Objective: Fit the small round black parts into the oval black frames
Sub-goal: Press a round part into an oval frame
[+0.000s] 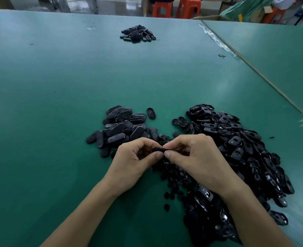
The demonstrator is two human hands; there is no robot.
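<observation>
Pinching one black part (158,150) between both thumbs, left hand (136,161), right hand (191,155), fingers curled tight.

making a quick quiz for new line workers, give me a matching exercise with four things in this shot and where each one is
Things:
1. small far pile
2. lone oval frame
3. black piece
4. orange stools

Places:
A. beyond the far edge of the table
B. pinched between the left hand and the right hand
C. alone on the green top, between the near left pile and the big right heap
D. far middle of the table

Pairs: 1-D, 2-C, 3-B, 4-A
</observation>
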